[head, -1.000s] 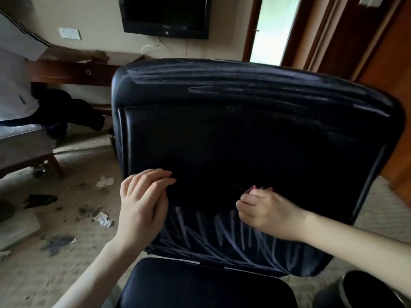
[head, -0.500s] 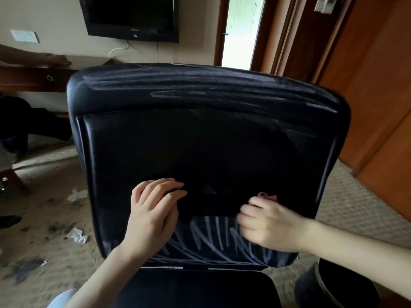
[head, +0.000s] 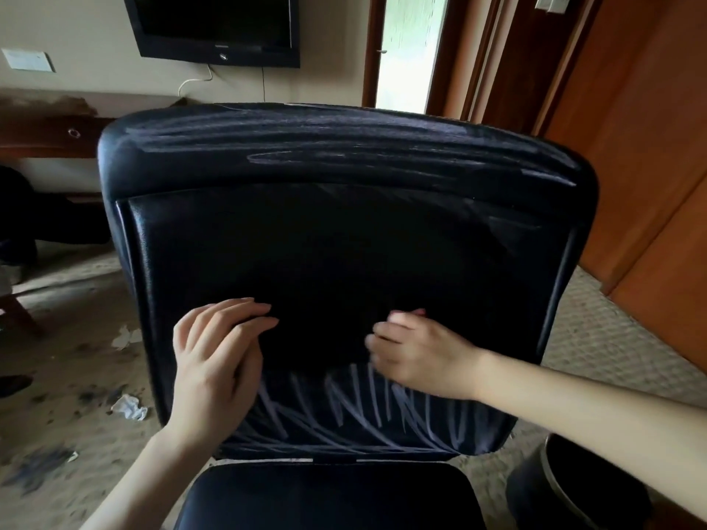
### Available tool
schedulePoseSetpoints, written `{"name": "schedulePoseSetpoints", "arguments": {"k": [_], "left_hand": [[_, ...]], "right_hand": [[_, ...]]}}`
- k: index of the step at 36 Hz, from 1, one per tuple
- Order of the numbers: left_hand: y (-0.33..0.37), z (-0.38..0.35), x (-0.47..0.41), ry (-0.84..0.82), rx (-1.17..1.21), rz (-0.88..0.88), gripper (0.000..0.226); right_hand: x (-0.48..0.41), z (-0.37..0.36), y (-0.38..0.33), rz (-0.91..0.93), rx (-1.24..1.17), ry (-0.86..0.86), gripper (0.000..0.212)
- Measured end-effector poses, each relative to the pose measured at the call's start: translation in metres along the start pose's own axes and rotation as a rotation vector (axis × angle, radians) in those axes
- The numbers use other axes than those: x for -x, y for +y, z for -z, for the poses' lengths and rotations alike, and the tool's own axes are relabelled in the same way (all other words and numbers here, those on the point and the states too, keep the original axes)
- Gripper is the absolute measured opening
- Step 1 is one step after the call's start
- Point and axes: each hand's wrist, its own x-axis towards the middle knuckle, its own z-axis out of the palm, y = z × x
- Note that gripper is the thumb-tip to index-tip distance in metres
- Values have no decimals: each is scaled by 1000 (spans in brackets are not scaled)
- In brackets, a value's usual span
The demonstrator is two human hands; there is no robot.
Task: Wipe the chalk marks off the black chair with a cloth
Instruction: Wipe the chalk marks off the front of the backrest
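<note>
Still scrubbing, the right hand (head: 417, 353) has slid a little back toward the middle of the black chair (head: 344, 242) since half a second ago. It is smeared with motion, its fingers curled round the cloth (head: 419, 311), of which only a pinkish sliver shows above the knuckles. The left hand (head: 214, 361) has stayed where it was, fingers fairly straight and close together, pressing on the backrest to steady it. The lower chalk strokes (head: 344, 411) look much as they did a second ago, so by my reckoning this pass has cleared little. The streaks across the top band (head: 344, 147) are untouched, and most of the job remains. The right hand hides the strokes beneath it, and the dark middle panel is too shadowed to tell whether faint chalk lingers there.
</note>
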Motion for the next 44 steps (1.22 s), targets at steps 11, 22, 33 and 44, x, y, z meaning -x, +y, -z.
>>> {"name": "schedulePoseSetpoints", "arguments": {"k": [11,22,33,44], "left_hand": [[29,-39,0,-77,151,-104,22],[45,-48,-10,-90,201,-150,24],[57,-61,-9,-91,245,-171,24],[58,-67,-10,-87,260,-180,24]], "right_hand": [[104,42,6,-74,-14,-136,30],[43,82,64,-228,21,112,28],[43,104,136,-752,-7,178,23],[17,109,139,-1012,-468,324,11]]}}
